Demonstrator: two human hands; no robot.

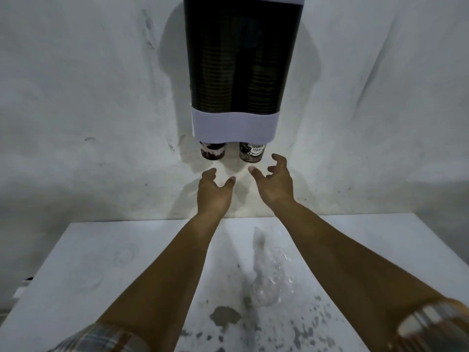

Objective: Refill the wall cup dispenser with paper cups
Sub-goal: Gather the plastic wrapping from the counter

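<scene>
We see the tall dark see-through wall cup dispenser w/ white bottom band fixed to the white scuffed wall, top centre of view. Two stacked columns of paper cups show through its smoked front. At the bottom, two printed paper cups stick out: left brown-and-white cup, right grey cup w/ white lettering. Just below them we have both hands raised, holding nothing. Left hand under the gap btwn cups, fingers spread, loosely bent, not touching either cup. Right hand just below-right of the grey cup, fingers apart and curled claw-like, near but not touching. Below, white stained tabletop against the wall, w/ crumpled clear plastic wrapper lying btwn the forearms. Plaid sleeves at both lower corners.
</scene>
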